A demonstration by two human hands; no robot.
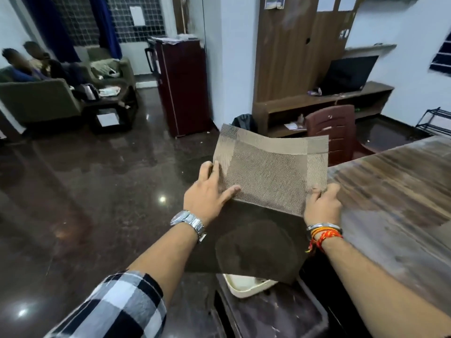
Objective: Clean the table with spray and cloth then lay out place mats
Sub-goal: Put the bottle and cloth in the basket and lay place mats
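Head view: the left hand (207,191) and right hand (322,203) each grip a near corner of the woven place mat (271,172), held in the air off the table (395,191) edge. A dark mat (253,247) beneath hides most of a cream tray (246,286); open floor (97,191) lies left.

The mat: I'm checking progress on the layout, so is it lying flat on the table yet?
No, the mat is held up in the air by both hands, beside the table.
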